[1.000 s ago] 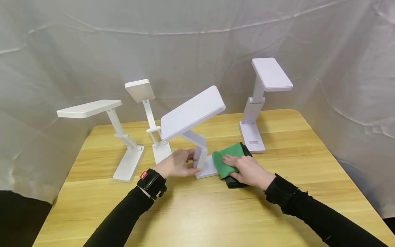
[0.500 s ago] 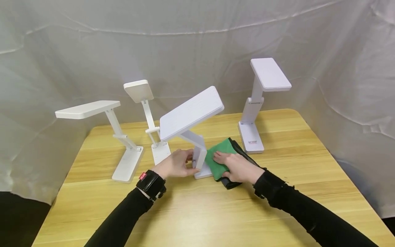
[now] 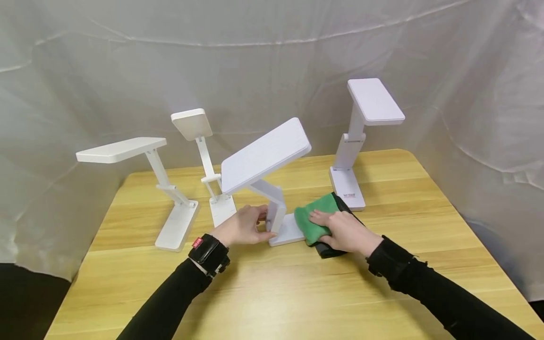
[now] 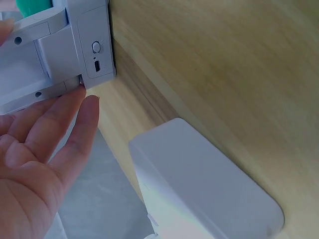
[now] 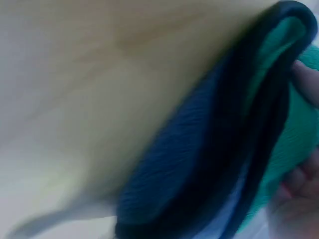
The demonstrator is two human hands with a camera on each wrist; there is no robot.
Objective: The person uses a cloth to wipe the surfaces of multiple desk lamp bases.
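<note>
A white folding desk lamp (image 3: pixel 265 156) stands mid-table with its head tilted. My left hand (image 3: pixel 244 225) pinches its lower stem just above the base between thumb and fingers. In the left wrist view those fingers (image 4: pixel 60 119) touch the hinge end of the lamp (image 4: pixel 60 55). My right hand (image 3: pixel 346 231) grips a folded cloth (image 3: pixel 312 217), green on one face with black edging, its left part over the outer end of that lamp's base. The right wrist view has the cloth (image 5: pixel 199 149) up close and blurred, with part of the right hand (image 5: pixel 299 194) at its edge.
Three more white desk lamps stand unfolded: one at left (image 3: pixel 176 226), one behind the left hand (image 3: pixel 204 165), one at back right (image 3: pixel 348 189). The wooden table (image 3: pixel 272 297) ends at a grey fabric backdrop (image 3: pixel 272 85).
My right hand slid the cloth left along the base toward the stem, then back right, baring more of the base. My left hand keeps its hold, and the lamp stays in place.
</note>
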